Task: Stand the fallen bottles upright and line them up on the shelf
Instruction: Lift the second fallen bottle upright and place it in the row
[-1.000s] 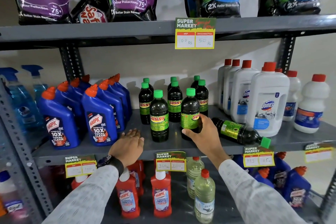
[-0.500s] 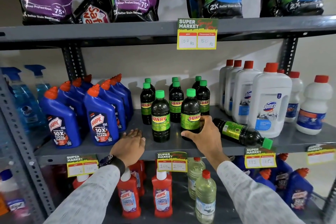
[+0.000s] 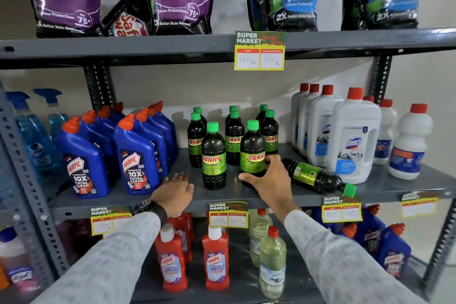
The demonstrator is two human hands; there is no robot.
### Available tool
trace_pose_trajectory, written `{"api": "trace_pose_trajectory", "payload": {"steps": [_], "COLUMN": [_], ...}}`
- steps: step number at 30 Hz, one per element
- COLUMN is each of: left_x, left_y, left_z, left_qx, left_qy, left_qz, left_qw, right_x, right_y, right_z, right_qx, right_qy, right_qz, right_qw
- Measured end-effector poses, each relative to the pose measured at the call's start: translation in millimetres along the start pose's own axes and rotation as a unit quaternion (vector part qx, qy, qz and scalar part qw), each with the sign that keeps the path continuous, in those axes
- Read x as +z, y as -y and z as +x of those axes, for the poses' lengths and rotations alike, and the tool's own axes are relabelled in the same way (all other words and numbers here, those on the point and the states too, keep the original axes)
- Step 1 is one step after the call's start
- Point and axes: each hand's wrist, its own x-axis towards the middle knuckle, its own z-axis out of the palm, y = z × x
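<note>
On the middle grey metal shelf (image 3: 385, 180), the front-right upright dark bottle with a green cap and green SUNNY label (image 3: 252, 153) is gripped low on its body by the right hand (image 3: 267, 180), the thumb in front and the fingers curled round the far side. The left hand (image 3: 174, 192) is laid flat and open on the shelf edge, holding nothing. One fallen dark green-capped bottle (image 3: 318, 176) is left lying on its side just right of that hand, its cap pointing toward the shelf's front edge.

If the sleeve is swung right, the lying bottle could be nudged off the edge, or rolled. If the held bottle is pushed back carelessly, the upright neighbours close behind could be toppled.

The held bottle's base is hidden by the hand, so its footing cannot be judged. The handwritten prices on the lower tags are hard to make out.
</note>
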Motion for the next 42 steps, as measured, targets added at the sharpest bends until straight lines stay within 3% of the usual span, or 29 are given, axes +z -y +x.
{"api": "trace_pose_trajectory", "payload": {"steps": [4,8,12,15,17,18,20,22,25,30,36,42], "left_x": [-7,1,1,1,-4,-7,-9,-5,1,1,-3,0], "left_y": [-13,-24,-21,-27,-29,-32,-30,-25,-23,-24,-27,-23], "left_z": [4,1,-2,-1,0,1,4,5,1,-3,-5,-4], "left_qx": [-0.009,0.005,0.024,0.020,0.006,0.007,0.003,0.001,0.001,0.003,0.010,0.021], "left_qy": [-0.017,-0.018,0.001,0.001,-0.004,-0.015,-0.020,-0.014,-0.006,0.000,0.005,0.000], "left_qz": [-0.040,0.022,0.084,0.078,0.030,0.010,0.000,0.005,0.011,0.079,0.093,0.125], "left_qw": [0.999,1.000,0.996,0.997,1.000,1.000,1.000,1.000,1.000,0.997,0.996,0.992], "right_x": [-40,-105,-151,-164,-164,-166,-162,-159,-163,-195,-185,-147], "right_y": [1,-16,-52,-74,-80,-80,-74,-68,-47,14,75,81], "right_z": [-3,-2,-18,-27,-29,-30,-28,-24,-15,32,83,99], "right_qx": [-0.087,-0.120,-0.036,0.105,0.178,0.205,0.249,0.238,0.167,0.019,-0.140,-0.191], "right_qy": [-0.072,-0.161,-0.229,-0.161,-0.106,-0.107,-0.116,-0.130,-0.151,-0.116,-0.028,0.034], "right_qz": [-0.029,-0.128,-0.228,-0.208,-0.109,0.001,0.211,0.266,0.182,-0.030,-0.258,-0.351], "right_qw": [0.993,0.971,0.946,0.959,0.972,0.973,0.938,0.925,0.957,0.993,0.956,0.916]}}
